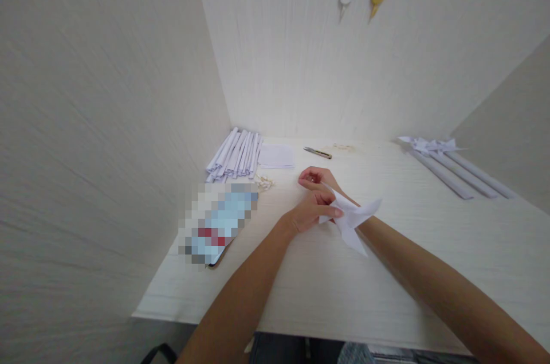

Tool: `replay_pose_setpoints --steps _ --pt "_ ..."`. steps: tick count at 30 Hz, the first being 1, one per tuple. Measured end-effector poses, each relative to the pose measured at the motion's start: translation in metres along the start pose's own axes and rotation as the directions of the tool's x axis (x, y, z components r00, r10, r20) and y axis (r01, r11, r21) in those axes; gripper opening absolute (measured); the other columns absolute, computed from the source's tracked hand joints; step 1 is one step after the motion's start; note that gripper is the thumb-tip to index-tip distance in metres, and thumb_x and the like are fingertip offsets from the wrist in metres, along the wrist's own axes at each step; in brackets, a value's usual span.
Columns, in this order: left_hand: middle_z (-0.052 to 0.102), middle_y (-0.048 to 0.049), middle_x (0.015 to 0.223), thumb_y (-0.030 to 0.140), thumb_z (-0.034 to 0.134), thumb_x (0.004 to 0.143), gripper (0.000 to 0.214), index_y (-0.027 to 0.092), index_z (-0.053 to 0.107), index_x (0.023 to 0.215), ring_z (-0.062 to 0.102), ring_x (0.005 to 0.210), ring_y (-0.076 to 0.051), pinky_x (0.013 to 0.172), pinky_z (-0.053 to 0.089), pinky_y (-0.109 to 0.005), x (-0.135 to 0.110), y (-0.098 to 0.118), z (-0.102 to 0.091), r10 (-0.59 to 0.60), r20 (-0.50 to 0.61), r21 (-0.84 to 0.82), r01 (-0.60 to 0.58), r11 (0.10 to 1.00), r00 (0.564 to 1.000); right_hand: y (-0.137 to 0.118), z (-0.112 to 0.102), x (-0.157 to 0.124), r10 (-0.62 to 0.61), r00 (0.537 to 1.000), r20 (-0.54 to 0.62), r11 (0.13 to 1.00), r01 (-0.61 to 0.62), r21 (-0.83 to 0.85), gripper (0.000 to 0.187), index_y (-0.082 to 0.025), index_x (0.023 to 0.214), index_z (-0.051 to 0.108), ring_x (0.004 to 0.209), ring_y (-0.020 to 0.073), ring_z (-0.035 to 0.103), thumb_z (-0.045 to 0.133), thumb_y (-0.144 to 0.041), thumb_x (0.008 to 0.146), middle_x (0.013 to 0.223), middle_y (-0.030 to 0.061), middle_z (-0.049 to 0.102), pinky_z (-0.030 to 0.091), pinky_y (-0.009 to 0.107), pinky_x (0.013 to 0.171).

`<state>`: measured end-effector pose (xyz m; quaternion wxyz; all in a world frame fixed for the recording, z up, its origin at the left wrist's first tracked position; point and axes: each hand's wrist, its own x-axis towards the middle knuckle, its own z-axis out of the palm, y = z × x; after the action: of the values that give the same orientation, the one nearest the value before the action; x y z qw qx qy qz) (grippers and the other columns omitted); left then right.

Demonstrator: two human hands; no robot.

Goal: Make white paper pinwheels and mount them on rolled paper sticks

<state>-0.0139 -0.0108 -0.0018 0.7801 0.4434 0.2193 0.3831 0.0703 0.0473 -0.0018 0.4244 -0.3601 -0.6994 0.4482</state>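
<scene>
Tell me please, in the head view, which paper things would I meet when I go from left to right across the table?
Bundle of rolled paper sticks → flat white paper → folded white paper pinched by the left hand → paper tubes with folded pieces at their far ends.

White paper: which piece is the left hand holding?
The pointed piece, pinched under the thumb of the left hand. The stacked rolls, the flat paper beside them and the tubes at right lie on the table.
</scene>
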Motion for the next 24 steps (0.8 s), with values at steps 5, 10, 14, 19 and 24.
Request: replay_pose_setpoints --steps 5,10,14,19,24 --pt "0.058 0.0022 0.049 0.030 0.078 0.033 0.032 0.012 0.064 0.055 0.049 0.047 -0.008 0.051 0.035 -0.021 -0.004 0.000 -0.007 -0.055 0.141 -0.014 0.057 0.998 0.988 -0.001 0.035 0.036 -0.052 0.983 0.174 0.984 0.080 -0.162 0.007 -0.016 0.063 0.062 0.050 0.0081 0.042 0.063 -0.022 0.060 0.056 -0.0023 0.053 0.034 0.023 0.049" --pt "0.060 0.0008 0.051 0.026 0.077 0.031 0.033 0.011 0.065 0.058 0.048 0.046 -0.007 0.052 0.036 -0.021 -0.006 0.002 -0.013 -0.075 0.117 -0.071 0.084 0.994 0.990 0.004 0.054 0.046 -0.122 0.959 0.255 0.965 0.175 -0.196 0.006 -0.016 0.068 0.064 0.054 0.0074 0.042 0.063 -0.018 0.063 0.061 -0.0020 0.053 0.035 0.022 0.051" --pt "0.059 0.0018 0.050 0.023 0.077 0.031 0.031 0.011 0.063 0.056 0.050 0.046 -0.008 0.054 0.038 -0.022 -0.006 0.004 -0.017 -0.095 0.119 -0.090 0.106 0.990 0.988 0.014 0.058 0.046 -0.208 0.910 0.359 0.946 0.281 -0.163 0.001 -0.016 0.064 0.064 0.057 0.0081 0.042 0.065 -0.016 0.063 0.064 -0.0017 0.048 0.037 0.022 0.053" --pt "0.063 -0.0002 0.054 0.025 0.078 0.031 0.032 0.012 0.063 0.055 0.053 0.050 -0.009 0.053 0.039 -0.021 -0.006 0.003 -0.019 -0.102 0.161 -0.066 0.114 0.991 0.982 0.017 0.058 0.045 -0.235 0.886 0.401 0.913 0.343 -0.221 0.004 -0.016 0.065 0.064 0.064 0.0097 0.046 0.064 -0.012 0.066 0.069 -0.0009 0.046 0.040 0.024 0.062" --pt "0.060 0.0012 0.051 0.025 0.078 0.033 0.028 0.013 0.062 0.053 0.052 0.049 -0.009 0.056 0.040 -0.022 -0.007 0.002 -0.019 -0.083 0.177 -0.062 0.095 0.993 0.981 0.012 0.057 0.043 -0.184 0.889 0.420 0.897 0.327 -0.299 0.007 -0.015 0.064 0.061 0.070 0.0106 0.045 0.061 -0.009 0.067 0.073 -0.0002 0.044 0.040 0.025 0.066"
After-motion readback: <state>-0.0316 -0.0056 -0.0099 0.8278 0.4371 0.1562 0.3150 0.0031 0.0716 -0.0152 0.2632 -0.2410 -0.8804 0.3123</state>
